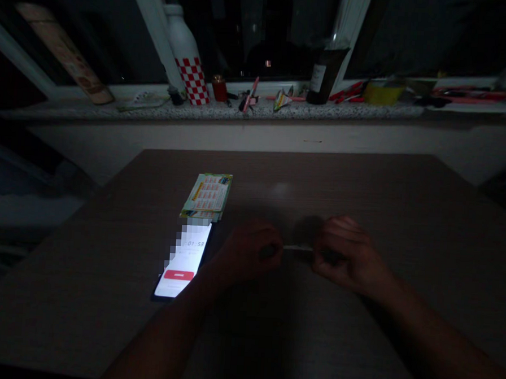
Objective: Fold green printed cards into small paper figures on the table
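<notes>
In dim light, my left hand [250,250] and my right hand [346,256] rest side by side on a brown wooden table [363,195]. Both have curled fingers pinching the ends of a thin pale strip [297,248] stretched between them; I cannot tell what the strip is. Just left of my left hand lies a lit phone [183,260] showing a timer and a red button. Beyond the phone lies a small green and orange printed packet [207,195].
A stone windowsill [223,111] runs along the back with a white bottle with red checks [186,56], a dark bottle [327,72], a small orange jar [219,88], a yellow container [383,93] and red clutter. A long flat pack [63,52] leans at the left.
</notes>
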The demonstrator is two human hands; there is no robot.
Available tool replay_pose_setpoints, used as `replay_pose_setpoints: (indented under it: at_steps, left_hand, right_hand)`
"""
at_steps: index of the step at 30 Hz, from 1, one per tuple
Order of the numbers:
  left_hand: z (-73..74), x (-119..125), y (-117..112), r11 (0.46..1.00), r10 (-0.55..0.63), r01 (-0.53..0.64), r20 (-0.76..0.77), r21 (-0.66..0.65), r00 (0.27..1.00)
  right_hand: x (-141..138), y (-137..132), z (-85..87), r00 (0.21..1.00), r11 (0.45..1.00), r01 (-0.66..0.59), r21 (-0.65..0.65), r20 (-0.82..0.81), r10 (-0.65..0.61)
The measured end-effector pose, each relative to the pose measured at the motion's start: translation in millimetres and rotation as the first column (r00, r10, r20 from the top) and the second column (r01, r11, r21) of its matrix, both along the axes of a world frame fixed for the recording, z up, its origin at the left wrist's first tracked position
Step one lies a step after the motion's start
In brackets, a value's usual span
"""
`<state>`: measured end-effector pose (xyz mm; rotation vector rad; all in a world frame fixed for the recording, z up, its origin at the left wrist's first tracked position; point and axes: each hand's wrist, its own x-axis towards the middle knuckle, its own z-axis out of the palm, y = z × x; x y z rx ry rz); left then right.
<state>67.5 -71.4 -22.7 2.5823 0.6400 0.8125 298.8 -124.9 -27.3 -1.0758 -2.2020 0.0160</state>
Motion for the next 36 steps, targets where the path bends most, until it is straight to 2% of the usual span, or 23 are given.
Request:
replay_pose_setpoints:
  at_steps: [7, 11, 17, 22, 32, 36]
  left_hand:
    - [4.5, 4, -6, 0.997, 0.077, -0.079, -0.109, -0.017, 0.991]
    - [5.0, 14, -14, 0.990, 0.097, -0.089, -0.064, 0.112, 0.993]
    - [-3.6, 25, -12, 0.976, 0.033, -0.004, -0.130, 0.217, 0.991]
    - [-8.6, 22, -5, 0.986, 0.020, -0.004, -0.095, 0.168, 0.995]
    - [-8.4, 14, -1, 0.997, 0.045, -0.042, -0.040, 0.070, 0.998]
    - [-9.1, 14, -5, 0.997, 0.074, -0.074, -0.102, 0.005, 0.992]
  right_hand:
    - [-2, 0, 3.0, 0.999, 0.999, 0.037, -0.002, 0.036, -0.037]
    - [-8, 1, 2.0, 0.998, 1.000, 0.016, -0.020, 0.053, -0.014]
    - [-18, 2, -1.1, 0.998, 1.000, -0.007, -0.029, 0.060, 0.009]
    - [-16, 3, -0.1, 0.999, 0.999, -0.021, -0.036, 0.040, 0.022]
    - [2, 4, -2.5, 0.998, 0.999, -0.006, -0.036, -0.055, 0.004]
    - [-1, 3, 0.3, 0.998, 0.997, 0.000, -0.075, -0.068, -0.005]
